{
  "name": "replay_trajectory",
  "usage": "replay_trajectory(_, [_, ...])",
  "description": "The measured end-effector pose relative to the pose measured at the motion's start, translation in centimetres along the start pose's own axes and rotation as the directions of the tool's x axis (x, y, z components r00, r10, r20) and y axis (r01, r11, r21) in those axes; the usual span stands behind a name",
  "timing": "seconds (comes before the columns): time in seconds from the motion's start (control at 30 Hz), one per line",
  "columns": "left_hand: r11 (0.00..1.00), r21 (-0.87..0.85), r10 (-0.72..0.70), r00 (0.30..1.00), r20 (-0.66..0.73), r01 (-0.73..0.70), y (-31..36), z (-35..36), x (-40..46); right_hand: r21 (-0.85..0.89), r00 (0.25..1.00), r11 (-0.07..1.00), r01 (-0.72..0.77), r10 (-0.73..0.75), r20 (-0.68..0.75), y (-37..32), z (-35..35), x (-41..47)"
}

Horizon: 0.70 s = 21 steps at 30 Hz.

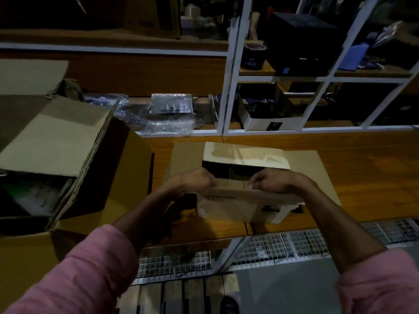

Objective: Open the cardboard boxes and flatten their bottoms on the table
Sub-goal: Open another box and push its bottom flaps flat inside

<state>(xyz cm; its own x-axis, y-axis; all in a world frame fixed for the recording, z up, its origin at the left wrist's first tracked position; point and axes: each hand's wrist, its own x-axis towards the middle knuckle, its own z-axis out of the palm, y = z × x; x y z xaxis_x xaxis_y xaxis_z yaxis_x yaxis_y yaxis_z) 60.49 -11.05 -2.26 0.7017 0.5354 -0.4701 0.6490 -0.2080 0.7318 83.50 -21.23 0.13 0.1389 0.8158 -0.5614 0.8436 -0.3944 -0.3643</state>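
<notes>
- A small cardboard box (240, 207) sits on the wooden bench (362, 168), near the front edge and about in the middle of it.
- The box is open at the top. Its far flap (244, 155) stands up and leans back, and side flaps lie out flat to the left and right on the bench.
- The near flap (251, 196) of the box is bent toward the person.
- The left hand (192, 180) is at the left end of the near flap. Its fingers are curled down over the edge and hold it.
- The right hand (276, 181) is at the right part of the same flap. Its fingers are curled and pinch the edge of the card.
- Both arms come in from the bottom, and both wear pink sleeves (86, 268).
- A big cardboard box (68, 155) sits at the left end of the bench, just beside the small box. Its flaps are open and something pale is inside, but it is too dark to tell what.
- Behind the bench is a white shelf frame (231, 87). It holds clear plastic bags (163, 114), a black box (303, 41), a dark round tub (255, 56) and a white tray (272, 123) of dark things.
- Below the front edge of the bench there is a white wire grid (294, 245).
</notes>
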Motion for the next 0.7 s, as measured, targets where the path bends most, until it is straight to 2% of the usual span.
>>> replay_trajectory(0.07, [0.996,0.09,0.024,0.999,0.036,-0.028,-1.7,1.0,0.6,0.015,0.998,1.0,-0.01,0.01,0.065,0.0,2.1,0.5])
replay_trajectory(0.13, [0.979,0.189,0.075,0.997,0.006,-0.075,-3.2,2.6,1.8,-0.011,0.999,1.0,0.018,-0.018,0.033,0.4,4.4,0.8])
replay_trajectory(0.23, [0.839,0.529,0.178,0.983,-0.055,-0.122,-4.5,5.0,3.4,0.073,0.997,0.996,0.059,-0.055,-0.05,1.2,7.5,1.7])
replay_trajectory(0.33, [0.714,0.693,0.269,0.953,-0.141,-0.099,-6.1,6.3,4.4,-0.004,0.976,0.999,0.05,-0.05,-0.211,2.6,9.7,2.7])
replay_trajectory(0.4, [0.69,0.715,0.368,0.904,-0.216,-0.11,-7.1,7.3,4.8,-0.098,0.95,0.994,0.048,-0.075,-0.303,3.2,10.8,3.0])
replay_trajectory(0.5, [0.708,0.697,0.425,0.858,-0.289,-0.116,-7.3,8.2,4.7,-0.115,0.902,0.991,0.066,-0.109,-0.418,3.2,11.8,3.1])
replay_trajectory(0.7, [0.729,0.676,0.398,0.87,-0.291,-0.107,-7.5,8.3,4.5,-0.125,0.877,0.986,0.115,-0.16,-0.452,3.4,12.2,2.8])
